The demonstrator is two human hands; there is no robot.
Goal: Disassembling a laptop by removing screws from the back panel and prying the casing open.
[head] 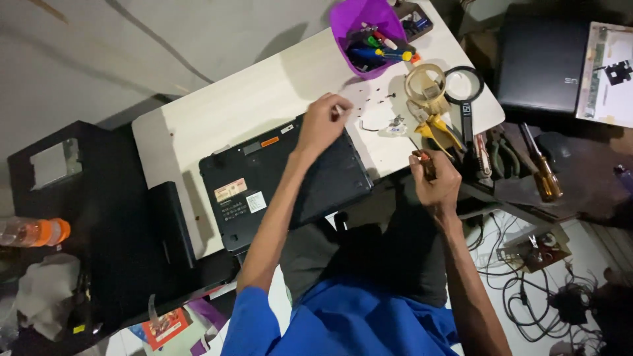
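A black laptop lies upside down on the white table, its underside with labels facing up. My left hand reaches over the laptop's far right corner, fingertips pinched together just past its edge on something too small to make out. My right hand hovers off the table's near edge, gripping a small screwdriver with a dark handle, tip pointing toward the table. Several tiny dark screws lie scattered on the table beyond my left hand.
A purple bowl of pens and tools stands at the table's far end. A tape roll, magnifying glass and yellow pliers lie at the right. Another closed laptop and a brown-handled screwdriver sit further right. Cables cover the floor.
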